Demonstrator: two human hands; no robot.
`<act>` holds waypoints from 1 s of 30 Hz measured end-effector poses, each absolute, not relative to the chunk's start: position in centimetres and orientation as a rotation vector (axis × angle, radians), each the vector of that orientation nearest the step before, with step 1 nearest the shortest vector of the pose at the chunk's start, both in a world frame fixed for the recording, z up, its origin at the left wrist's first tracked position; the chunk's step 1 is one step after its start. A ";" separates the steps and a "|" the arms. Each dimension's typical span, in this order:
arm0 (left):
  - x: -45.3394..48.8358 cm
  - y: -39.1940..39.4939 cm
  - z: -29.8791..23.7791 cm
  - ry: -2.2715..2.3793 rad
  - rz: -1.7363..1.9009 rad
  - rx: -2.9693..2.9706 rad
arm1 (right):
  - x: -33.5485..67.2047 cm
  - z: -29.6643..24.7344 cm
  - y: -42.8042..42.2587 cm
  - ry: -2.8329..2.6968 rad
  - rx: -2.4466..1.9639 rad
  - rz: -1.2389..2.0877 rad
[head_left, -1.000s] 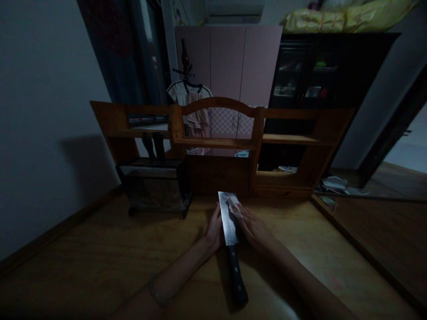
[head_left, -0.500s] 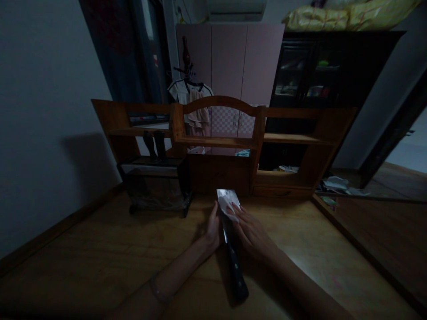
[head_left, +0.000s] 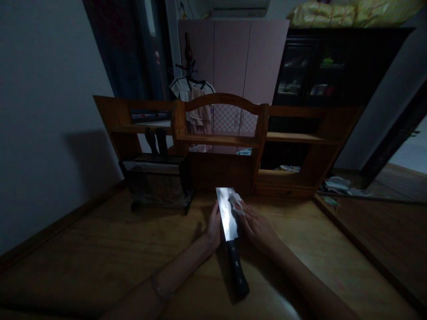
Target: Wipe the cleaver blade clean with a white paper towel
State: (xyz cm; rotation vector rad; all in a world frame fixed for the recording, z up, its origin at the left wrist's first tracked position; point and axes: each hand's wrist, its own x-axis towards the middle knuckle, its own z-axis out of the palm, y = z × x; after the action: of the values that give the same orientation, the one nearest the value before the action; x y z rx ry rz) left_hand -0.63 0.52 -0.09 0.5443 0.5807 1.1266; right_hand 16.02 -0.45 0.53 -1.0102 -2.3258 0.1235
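Note:
A cleaver [head_left: 227,218] with a wide shiny blade and a black riveted handle points away from me, its handle toward me. My left hand [head_left: 214,226] supports the blade from the left, thumb along its edge and the other fingers hidden beneath. On the right side of the blade, my right hand [head_left: 258,222] presses a white tissue [head_left: 238,204] with its fingers held together. Most of the blade's face shows bare and bright, with a dark reflection near the tissue.
A knife block [head_left: 156,182] with two dark-handled knives stands at the left on the wooden table [head_left: 100,249]. Behind it runs a wooden shelf unit [head_left: 220,141] with a drawer at the right. Farther back are a pink wardrobe [head_left: 231,62] and hanging clothes [head_left: 196,100].
My right hand has slid the tissue rightward off the middle of the blade, so more of the metal shows. The left hand keeps its place under the cleaver. The view has shifted slightly.

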 end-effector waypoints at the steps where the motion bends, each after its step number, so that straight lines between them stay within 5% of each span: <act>1: -0.6 0.5 0.1 0.595 1.123 0.553 | 16.1 0.3 -0.3 -2.302 -1.022 0.115; 30: 0.3 0.5 -0.8 0.511 1.038 0.665 | 15.8 -0.6 0.0 -2.108 -1.164 0.224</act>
State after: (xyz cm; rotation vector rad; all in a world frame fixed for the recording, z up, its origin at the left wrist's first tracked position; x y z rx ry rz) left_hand 0.33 0.53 -0.76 0.6652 0.5112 1.0376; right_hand 15.76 -0.04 -0.58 -1.1641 -2.1082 0.2240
